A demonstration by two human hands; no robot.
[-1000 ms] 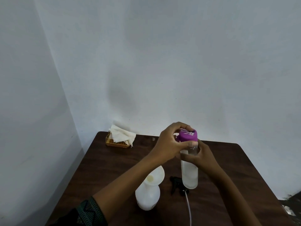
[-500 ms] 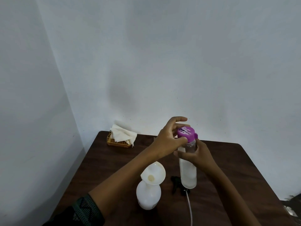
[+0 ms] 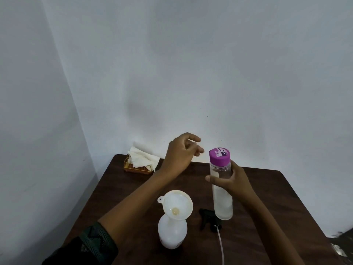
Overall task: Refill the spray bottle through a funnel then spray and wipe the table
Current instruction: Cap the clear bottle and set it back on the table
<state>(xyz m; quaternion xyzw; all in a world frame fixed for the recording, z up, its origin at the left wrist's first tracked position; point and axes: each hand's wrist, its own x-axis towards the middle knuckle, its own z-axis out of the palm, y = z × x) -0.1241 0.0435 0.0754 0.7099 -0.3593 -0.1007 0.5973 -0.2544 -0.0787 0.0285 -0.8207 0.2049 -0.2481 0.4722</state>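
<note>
My right hand (image 3: pixel 232 181) grips a tall clear water bottle (image 3: pixel 222 199) around its upper part; the bottle is upright with a purple cap (image 3: pixel 219 156) on top. My left hand (image 3: pixel 181 153) hovers to the left of the cap, fingers loosely curled, holding nothing. A white spray bottle (image 3: pixel 172 233) stands near the front of the brown table (image 3: pixel 286 207) with a white funnel (image 3: pixel 177 204) seated in its neck. The black spray head (image 3: pixel 208 219) with its thin tube lies on the table between the two bottles.
A small gold wire holder with white tissues (image 3: pixel 142 161) sits at the table's back left corner. White walls close in behind and to the left. Something dark and shiny lies past the table's right edge (image 3: pixel 340 243).
My left hand has let go of the purple cap and moved up and left, away from it. The cap sits on the bottle, which my right hand keeps holding.
</note>
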